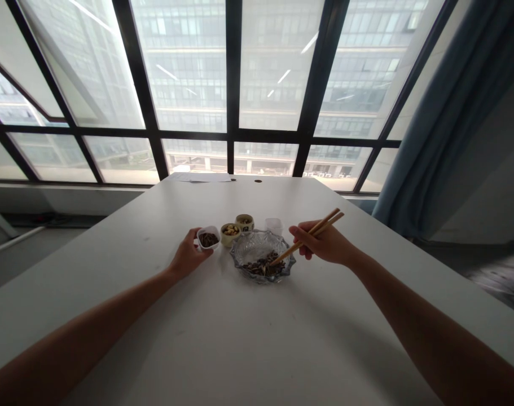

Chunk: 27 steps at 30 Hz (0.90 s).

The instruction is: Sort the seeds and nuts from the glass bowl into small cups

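Note:
My left hand [188, 252] is closed around a small white plastic cup [208, 230] with dark seeds in it. A pair of wooden chopsticks [313, 231] rests in the grip of my right hand [318, 242]. Their tips reach down into a scalloped clear glass bowl [248, 245], among dark striped seeds [265, 266] that look like sunflower seeds. Whether the tips pinch a seed is too small to tell. Between the white cup and the bowl stands a small yellowish cup [230, 241] holding light-coloured nuts.
Behind the bowl are a second yellowish cup [245, 228] with dark marks and a clear plastic cup [274, 225]. Papers [201, 177] lie at the far edge of the white table [189, 344]. Tall windows rise beyond, with a blue curtain [434, 118] on the right.

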{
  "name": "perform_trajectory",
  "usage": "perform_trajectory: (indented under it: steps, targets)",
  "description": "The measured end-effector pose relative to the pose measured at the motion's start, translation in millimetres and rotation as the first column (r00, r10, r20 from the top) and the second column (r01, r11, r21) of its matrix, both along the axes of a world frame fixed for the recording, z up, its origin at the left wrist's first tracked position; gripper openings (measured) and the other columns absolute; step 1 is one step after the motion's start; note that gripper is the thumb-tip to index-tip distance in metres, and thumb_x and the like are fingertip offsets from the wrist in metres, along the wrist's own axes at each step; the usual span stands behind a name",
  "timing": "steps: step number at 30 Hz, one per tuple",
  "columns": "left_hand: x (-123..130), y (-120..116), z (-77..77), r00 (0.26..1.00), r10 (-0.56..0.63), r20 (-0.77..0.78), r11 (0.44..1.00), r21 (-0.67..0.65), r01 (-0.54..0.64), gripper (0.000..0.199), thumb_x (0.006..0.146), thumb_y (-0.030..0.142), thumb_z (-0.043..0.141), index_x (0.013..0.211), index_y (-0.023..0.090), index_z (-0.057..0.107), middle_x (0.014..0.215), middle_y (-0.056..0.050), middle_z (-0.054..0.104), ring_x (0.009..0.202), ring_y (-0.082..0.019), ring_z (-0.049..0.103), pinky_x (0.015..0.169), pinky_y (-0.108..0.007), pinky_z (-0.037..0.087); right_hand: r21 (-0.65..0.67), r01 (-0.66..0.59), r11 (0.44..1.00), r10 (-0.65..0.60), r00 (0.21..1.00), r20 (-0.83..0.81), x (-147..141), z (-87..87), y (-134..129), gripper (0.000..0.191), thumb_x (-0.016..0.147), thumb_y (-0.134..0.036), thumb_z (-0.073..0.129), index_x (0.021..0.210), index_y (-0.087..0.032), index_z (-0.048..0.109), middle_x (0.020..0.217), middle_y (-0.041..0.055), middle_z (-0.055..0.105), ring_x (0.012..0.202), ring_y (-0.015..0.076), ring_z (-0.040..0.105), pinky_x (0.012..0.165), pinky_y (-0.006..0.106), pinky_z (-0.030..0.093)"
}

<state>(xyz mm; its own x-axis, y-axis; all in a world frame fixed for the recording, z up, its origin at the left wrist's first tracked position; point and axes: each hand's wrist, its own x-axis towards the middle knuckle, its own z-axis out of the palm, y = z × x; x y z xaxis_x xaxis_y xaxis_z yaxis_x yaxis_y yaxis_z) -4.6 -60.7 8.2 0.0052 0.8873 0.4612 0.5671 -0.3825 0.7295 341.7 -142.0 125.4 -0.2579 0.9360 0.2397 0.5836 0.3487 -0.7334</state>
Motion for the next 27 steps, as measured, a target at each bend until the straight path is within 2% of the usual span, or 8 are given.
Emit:
perform_trajectory:
  steps: [5,13,21,27]
  targets:
    - [2.0,-4.4,4.3,1.0,-0.015,0.005,0.999,-0.031,0.015,0.062,0.062,0.041,0.071,0.117,0.019,0.054,0.107,-0.008,0.068,0.09,-0.022,0.066,0.074,-0.033,0.055,0.111,0.025,0.994,-0.026,1.0,0.009,4.3,-6.0,5.7,0.061,0.084,-0.075,0.05,0.067,-0.017,0.061,0.053,0.0042,0.065,0.044,0.0135,0.061,0.043,0.022,0.047]
    - [3.2,-7.0,6.8,1.0,-0.022,0.005,0.997,-0.068,0.022,0.063,0.063,0.042,0.07,0.118,0.018,0.054,0.104,-0.008,0.068,0.079,-0.019,0.065,0.067,-0.03,0.054,0.129,0.084,0.988,-0.08,0.996,-0.04,5.5,-0.6,4.2,0.062,0.08,-0.076,0.055,0.064,-0.017,0.064,0.051,0.005,0.064,0.044,0.0137,0.059,0.041,0.022,0.045]
    - [3.2,-7.2,7.6,1.0,-0.026,-0.005,0.997,-0.071,0.025,0.063,0.063,0.041,0.07,0.119,0.018,0.055,0.104,-0.007,0.068,0.079,-0.018,0.065,0.066,-0.029,0.053,0.144,0.02,0.989,-0.024,0.999,0.031,11.9,-5.3,10.1,0.058,0.085,-0.069,0.054,0.063,-0.016,0.065,0.051,0.0047,0.065,0.045,0.0139,0.06,0.043,0.022,0.044]
    - [2.8,-6.7,5.5,0.999,-0.038,-0.019,0.998,-0.052,0.037,0.061,0.065,0.04,0.07,0.12,0.019,0.054,0.106,-0.007,0.068,0.084,-0.02,0.066,0.069,-0.03,0.053,0.171,-0.021,0.985,0.005,0.996,0.092,13.9,-0.8,8.2,0.056,0.088,-0.066,0.052,0.061,-0.017,0.063,0.051,0.0046,0.064,0.044,0.0136,0.059,0.042,0.022,0.043]
